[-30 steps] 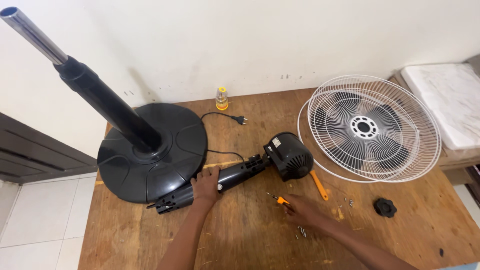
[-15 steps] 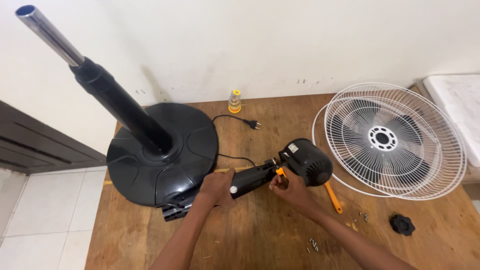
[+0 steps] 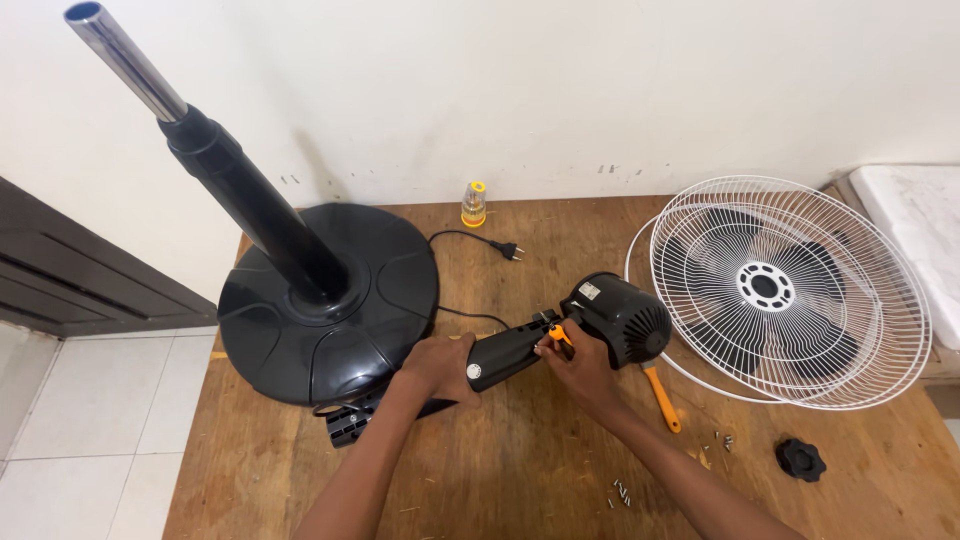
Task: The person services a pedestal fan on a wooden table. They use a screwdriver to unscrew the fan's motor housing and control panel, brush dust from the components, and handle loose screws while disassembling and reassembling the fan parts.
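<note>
The black fan neck (image 3: 505,352) is clasped by the left hand (image 3: 440,366) mid-surface; 1 small orange screwdriver (image 3: 557,333) is pinched by the right hand (image 3: 580,368) beside 1 motor housing (image 3: 618,315). Nearby are seen 1 base (image 3: 330,300), 1 white grille (image 3: 790,290), 1 black knob (image 3: 801,459).

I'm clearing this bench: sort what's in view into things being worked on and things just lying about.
In hand:
- left hand gripping the black fan neck
- right hand with a small orange tool at the motor housing

Lying about:
- white grilles
- fan base
- orange screwdriver
- loose screws
- black knob
- small bottle
</note>
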